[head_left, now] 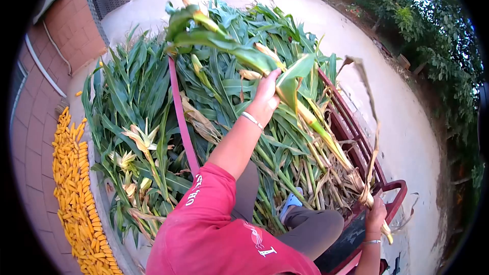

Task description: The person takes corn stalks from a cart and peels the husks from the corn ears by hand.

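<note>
A long corn stalk (pixel 326 135), with green leaves and a dry lower end, runs slantwise across the view. My left hand (pixel 267 91) is closed around its upper part, near a broad leaf. Lower right, my right hand (pixel 376 213) grips the same stalk close to its root end, where dry husk hangs. Under both hands lies a thick heap of cut corn stalks (pixel 229 91), leaves toward the far side and butts toward me. A pale husk-wrapped ear (pixel 249 75) shows in the heap just left of my left hand.
The heap rests on a cart with a dark red metal rail (pixel 351 127) at right. A pink bar (pixel 182 117) crosses the heap. More stalks (pixel 127 91) lie left, beside a pile of yellow corn cobs (pixel 76 188) along a brick wall (pixel 41 122). My foot wears a blue slipper (pixel 290 204).
</note>
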Demonstrator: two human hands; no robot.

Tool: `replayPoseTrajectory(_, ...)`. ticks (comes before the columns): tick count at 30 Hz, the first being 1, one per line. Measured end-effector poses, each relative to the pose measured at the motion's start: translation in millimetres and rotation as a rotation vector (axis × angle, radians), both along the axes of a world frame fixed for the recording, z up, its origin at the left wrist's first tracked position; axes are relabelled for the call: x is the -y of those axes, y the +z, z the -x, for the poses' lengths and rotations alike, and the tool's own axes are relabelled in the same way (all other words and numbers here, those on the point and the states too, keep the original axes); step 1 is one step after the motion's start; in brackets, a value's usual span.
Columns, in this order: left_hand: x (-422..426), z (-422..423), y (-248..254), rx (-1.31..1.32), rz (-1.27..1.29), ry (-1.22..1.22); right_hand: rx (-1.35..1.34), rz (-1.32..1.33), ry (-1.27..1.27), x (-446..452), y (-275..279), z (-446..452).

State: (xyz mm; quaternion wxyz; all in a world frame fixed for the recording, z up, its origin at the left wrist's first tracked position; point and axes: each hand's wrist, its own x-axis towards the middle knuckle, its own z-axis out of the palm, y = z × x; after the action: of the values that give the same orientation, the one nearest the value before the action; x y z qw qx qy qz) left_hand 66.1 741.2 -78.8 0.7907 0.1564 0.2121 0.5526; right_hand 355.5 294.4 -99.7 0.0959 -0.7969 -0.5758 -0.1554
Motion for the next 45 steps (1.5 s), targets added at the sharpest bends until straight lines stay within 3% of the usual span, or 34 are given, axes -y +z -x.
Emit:
replayPoseTrajectory(6, 5, -7, 66, -0.078, -0.234, 0.058, -0.197, -0.17, 0.063, -43, -66, -35)
replayPoseTrajectory(8, 15, -14, 62, -0.119, -0.198, -0.002, -0.253, -0.072, -0.125, -51, -91, -34)
replayPoseTrajectory(10, 29, -19, 48, -0.193, -0.223, -0.104, -0.144, 0.138, -0.223, -55, -116, -38)
replayPoseTrajectory(12, 51, -20, 41, -0.26, -0.242, -0.17, -0.164, 0.31, -0.361, -54, -188, -78)
replayPoseTrajectory(14, 61, -6, 38, -0.185, -0.294, -0.22, -0.191, 0.282, -0.341, -44, -205, -92)
replayPoseTrajectory(15, 63, 8, 43, -0.1, -0.355, -0.036, -0.199, 0.374, -0.323, -29, -244, -130)
replayPoseTrajectory(16, 62, 23, 45, -0.017, -0.418, 0.141, -0.211, 0.464, -0.308, -30, -237, -120)
replayPoseTrajectory(17, 54, 43, 49, 0.049, -0.385, 0.21, -0.418, 0.336, -0.442, -21, -227, -113)
replayPoseTrajectory(18, 45, 66, 53, 0.117, -0.346, 0.281, -0.289, 0.442, -0.544, -17, -213, -103)
replayPoseTrajectory(20, 21, 106, 41, 0.206, -0.296, 0.327, -0.194, 0.348, -0.381, -11, -247, -120)
replayPoseTrajectory(21, 19, 121, 29, 0.117, -0.237, 0.351, -0.1, 0.355, -0.302, -15, -248, -121)
replayPoseTrajectory(24, 44, 144, 21, -0.116, -0.113, 0.402, 0.02, 0.381, -0.376, -32, -279, -148)
replayPoseTrajectory(28, 73, 151, 19, -0.033, -0.265, 0.37, 0.028, 0.352, -0.473, -66, -251, -161)
replayPoseTrajectory(29, 74, 152, 12, -0.032, -0.337, 0.336, 0.137, 0.259, -0.432, -77, -246, -166)
replayPoseTrajectory(30, 76, 148, 10, -0.035, -0.321, 0.334, 0.246, 0.172, -0.393, -86, -246, -178)
replayPoseTrajectory(32, 81, 128, 6, -0.179, -0.251, 0.4, 0.2, 0.079, -0.409, -114, -244, -204)
replayPoseTrajectory(34, 79, 103, -23, -0.326, -0.245, 0.399, 0.139, 0.047, -0.398, -132, -202, -173)
replayPoseTrajectory(36, 94, 74, -42, -0.532, -0.319, 0.389, -0.098, 0.184, -0.418, -155, -118, -112)
replayPoseTrajectory(38, 114, 42, -63, -0.558, -0.338, 0.347, -0.062, 0.191, -0.298, -179, -82, -90)
replayPoseTrajectory(40, 133, 12, -101, -0.532, -0.306, 0.338, -0.065, -0.09, -0.012, -203, -23, -17)
replayPoseTrajectory(41, 144, -2, -114, -0.519, -0.316, 0.35, -0.326, -0.128, 0.124, -211, 39, 55)
replayPoseTrajectory(44, 180, -32, -154, -0.596, -0.248, 0.352, -0.531, -0.125, 0.614, -220, 100, 183)
replayPoseTrajectory(45, 189, -36, -174, -0.767, -0.281, 0.256, -0.534, -0.14, 0.815, -222, 108, 223)
